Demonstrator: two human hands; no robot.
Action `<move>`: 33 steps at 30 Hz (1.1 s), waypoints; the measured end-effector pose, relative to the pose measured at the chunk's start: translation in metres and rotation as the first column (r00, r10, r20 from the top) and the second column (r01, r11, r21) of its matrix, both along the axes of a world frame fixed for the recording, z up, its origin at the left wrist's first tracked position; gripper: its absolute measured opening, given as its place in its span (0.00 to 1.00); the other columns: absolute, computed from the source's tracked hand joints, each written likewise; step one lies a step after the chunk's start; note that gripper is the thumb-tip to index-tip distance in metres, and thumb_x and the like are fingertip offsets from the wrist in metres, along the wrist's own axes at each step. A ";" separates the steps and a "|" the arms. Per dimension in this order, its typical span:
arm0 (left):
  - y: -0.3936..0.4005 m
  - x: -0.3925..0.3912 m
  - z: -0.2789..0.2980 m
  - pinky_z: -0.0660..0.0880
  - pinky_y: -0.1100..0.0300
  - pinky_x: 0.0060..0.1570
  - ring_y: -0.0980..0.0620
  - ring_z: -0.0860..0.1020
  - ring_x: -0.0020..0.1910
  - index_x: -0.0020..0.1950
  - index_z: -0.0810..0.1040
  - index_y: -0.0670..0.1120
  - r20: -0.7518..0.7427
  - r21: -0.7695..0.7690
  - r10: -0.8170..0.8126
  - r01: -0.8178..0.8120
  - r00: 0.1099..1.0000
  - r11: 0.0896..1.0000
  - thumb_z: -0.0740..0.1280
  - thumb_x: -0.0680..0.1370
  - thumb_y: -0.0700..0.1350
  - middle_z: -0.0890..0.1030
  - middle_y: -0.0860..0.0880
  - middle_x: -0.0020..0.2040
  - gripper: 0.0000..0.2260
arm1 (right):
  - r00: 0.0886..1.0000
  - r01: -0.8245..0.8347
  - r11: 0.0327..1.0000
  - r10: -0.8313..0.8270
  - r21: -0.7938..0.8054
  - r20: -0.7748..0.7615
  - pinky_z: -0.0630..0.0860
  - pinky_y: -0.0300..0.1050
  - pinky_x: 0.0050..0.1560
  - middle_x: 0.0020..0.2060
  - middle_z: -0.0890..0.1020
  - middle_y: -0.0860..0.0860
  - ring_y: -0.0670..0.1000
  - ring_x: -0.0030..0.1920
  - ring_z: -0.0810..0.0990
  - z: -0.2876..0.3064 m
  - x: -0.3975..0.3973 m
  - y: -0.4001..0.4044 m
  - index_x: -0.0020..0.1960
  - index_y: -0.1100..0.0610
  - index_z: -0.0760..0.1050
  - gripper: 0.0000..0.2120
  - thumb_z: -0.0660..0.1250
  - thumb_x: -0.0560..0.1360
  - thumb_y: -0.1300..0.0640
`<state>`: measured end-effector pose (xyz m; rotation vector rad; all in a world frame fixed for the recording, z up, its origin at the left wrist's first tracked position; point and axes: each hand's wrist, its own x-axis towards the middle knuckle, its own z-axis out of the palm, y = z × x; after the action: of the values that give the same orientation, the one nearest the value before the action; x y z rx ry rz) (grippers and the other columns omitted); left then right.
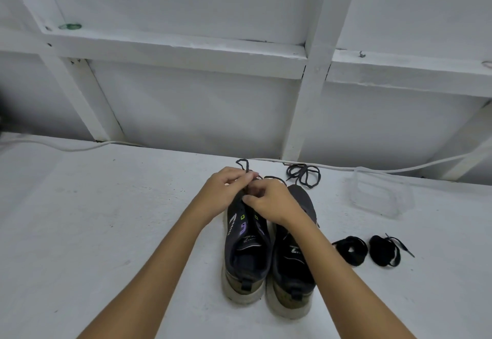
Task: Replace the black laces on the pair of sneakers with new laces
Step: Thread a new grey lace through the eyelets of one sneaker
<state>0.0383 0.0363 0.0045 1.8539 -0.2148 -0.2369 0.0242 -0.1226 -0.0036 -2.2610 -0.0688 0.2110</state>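
Observation:
Two black sneakers stand side by side on the white table, heels toward me: the left sneaker (246, 250) and the right sneaker (292, 258). My left hand (226, 188) and my right hand (271, 200) meet over the toe end of the left sneaker. Both pinch a black lace (243, 164) whose loop sticks out beyond my fingers. The eyelets under my fingers are hidden. A loose black lace (303, 174) lies in a tangle behind the right sneaker. Two coiled black laces (351, 249) (384, 250) rest to the right.
A clear plastic package (379, 196) lies at the right rear of the table (93, 218). A white cable (399, 170) runs along the table's back edge. A white framed wall (314, 99) rises right behind.

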 end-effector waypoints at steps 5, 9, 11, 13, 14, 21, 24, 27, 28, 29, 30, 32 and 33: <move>0.002 0.004 0.000 0.71 0.67 0.50 0.59 0.78 0.51 0.51 0.85 0.56 0.091 0.273 -0.084 0.056 0.992 0.960 0.59 0.83 0.56 0.82 0.57 0.47 0.15 | 0.999 0.003 0.988 0.003 0.155 -0.035 0.69 0.39 0.37 0.29 0.75 0.43 0.43 0.31 0.72 0.006 -0.003 -0.001 0.37 0.52 0.77 0.12 0.69 0.79 0.50; 0.022 0.000 -0.006 0.68 0.65 0.38 0.61 0.75 0.34 0.45 0.82 0.53 0.078 0.412 -0.088 0.048 0.993 0.910 0.60 0.82 0.57 0.81 0.55 0.36 0.15 | 0.993 0.117 0.981 -0.112 0.152 -0.044 0.70 0.34 0.36 0.33 0.82 0.47 0.40 0.30 0.76 0.020 -0.002 -0.018 0.43 0.53 0.82 0.13 0.63 0.82 0.51; 0.036 -0.003 -0.008 0.66 0.65 0.35 0.60 0.71 0.31 0.42 0.82 0.48 0.081 0.447 -0.113 0.065 0.990 0.892 0.67 0.80 0.56 0.78 0.52 0.33 0.14 | 0.969 0.233 0.944 -0.204 0.233 -0.143 0.72 0.38 0.39 0.40 0.86 0.47 0.42 0.34 0.78 0.023 -0.002 -0.028 0.45 0.53 0.82 0.14 0.62 0.82 0.50; 0.053 -0.005 -0.008 0.66 0.66 0.33 0.59 0.70 0.30 0.41 0.83 0.49 0.082 0.438 -0.071 0.028 0.994 0.899 0.69 0.79 0.55 0.78 0.50 0.33 0.12 | 0.914 0.389 0.866 -0.317 0.315 -0.255 0.70 0.40 0.36 0.42 0.86 0.45 0.45 0.35 0.78 0.026 -0.001 -0.042 0.43 0.53 0.81 0.13 0.62 0.81 0.50; 0.063 -0.006 -0.007 0.67 0.65 0.34 0.58 0.72 0.30 0.41 0.83 0.51 0.083 0.428 -0.027 -0.011 0.996 0.904 0.68 0.79 0.55 0.79 0.51 0.34 0.11 | 0.881 0.461 0.806 -0.366 0.370 -0.300 0.67 0.40 0.33 0.41 0.85 0.46 0.46 0.34 0.76 0.027 -0.001 -0.051 0.41 0.53 0.80 0.12 0.63 0.80 0.51; 0.117 -0.018 0.008 0.72 0.59 0.37 0.55 0.77 0.36 0.40 0.84 0.56 0.110 0.507 0.108 -0.149 0.988 0.849 0.70 0.77 0.55 0.81 0.53 0.34 0.08 | 0.825 0.529 0.322 -0.411 0.785 -0.388 0.57 0.36 0.23 0.35 0.83 0.49 0.46 0.25 0.65 0.041 -0.026 -0.119 0.32 0.55 0.69 0.21 0.61 0.81 0.49; 0.114 -0.024 0.005 0.73 0.60 0.41 0.54 0.79 0.40 0.39 0.84 0.57 0.078 0.591 0.026 -0.067 0.997 0.804 0.74 0.73 0.57 0.81 0.54 0.36 0.06 | 0.811 0.533 0.845 -0.499 0.035 -0.304 0.69 0.40 0.31 0.38 0.87 0.47 0.48 0.29 0.77 0.034 -0.045 -0.132 0.39 0.58 0.82 0.24 0.60 0.82 0.42; 0.097 -0.030 0.007 0.71 0.62 0.42 0.58 0.77 0.40 0.41 0.84 0.56 0.152 0.410 0.068 -0.126 0.986 0.903 0.72 0.76 0.54 0.79 0.55 0.37 0.05 | 0.843 0.291 0.841 -0.451 -0.456 -0.293 0.76 0.44 0.40 0.27 0.84 0.47 0.48 0.34 0.82 0.027 -0.054 -0.124 0.37 0.58 0.84 0.30 0.63 0.77 0.33; 0.090 -0.031 0.010 0.71 0.62 0.42 0.58 0.77 0.38 0.42 0.83 0.54 0.166 0.323 0.083 -0.134 0.983 0.937 0.72 0.76 0.52 0.80 0.55 0.36 0.04 | 0.856 0.275 0.832 -0.440 -0.481 -0.271 0.78 0.45 0.42 0.25 0.83 0.47 0.49 0.34 0.82 0.028 -0.054 -0.116 0.35 0.58 0.84 0.31 0.64 0.75 0.31; 0.084 -0.030 0.013 0.72 0.61 0.41 0.56 0.77 0.37 0.42 0.84 0.54 0.167 0.257 0.093 -0.134 0.982 0.957 0.72 0.77 0.51 0.81 0.52 0.36 0.04 | 0.878 0.270 0.835 -0.418 -0.480 -0.232 0.79 0.45 0.43 0.25 0.83 0.48 0.50 0.34 0.82 0.031 -0.053 -0.107 0.34 0.59 0.83 0.31 0.66 0.73 0.30; 0.078 -0.030 0.017 0.72 0.60 0.40 0.53 0.78 0.37 0.43 0.84 0.54 0.160 0.213 0.092 -0.125 0.983 0.969 0.72 0.77 0.50 0.81 0.49 0.36 0.04 | 0.910 0.252 0.847 -0.372 -0.468 -0.183 0.78 0.46 0.43 0.26 0.83 0.49 0.51 0.35 0.82 0.034 -0.050 -0.096 0.35 0.59 0.82 0.30 0.67 0.72 0.30; 0.066 -0.027 0.027 0.74 0.58 0.41 0.51 0.77 0.36 0.43 0.84 0.55 0.149 0.168 0.054 -0.079 0.987 0.983 0.72 0.77 0.49 0.82 0.47 0.37 0.04 | 0.973 0.196 0.912 -0.228 -0.361 -0.047 0.77 0.45 0.44 0.35 0.84 0.47 0.49 0.41 0.82 0.040 -0.043 -0.067 0.41 0.54 0.82 0.22 0.72 0.71 0.33; 0.060 -0.025 0.033 0.75 0.57 0.43 0.52 0.78 0.37 0.43 0.84 0.55 0.151 0.157 0.022 -0.046 0.988 0.987 0.72 0.77 0.49 0.83 0.49 0.38 0.04 | 0.989 0.144 0.948 -0.144 -0.284 0.021 0.76 0.45 0.48 0.43 0.84 0.43 0.47 0.45 0.81 0.042 -0.039 -0.051 0.48 0.49 0.82 0.18 0.74 0.70 0.35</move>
<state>0.0132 0.0967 0.0371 2.0355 -0.2734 -0.0937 -0.0147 -0.1737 0.0382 -2.5404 0.1356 0.1495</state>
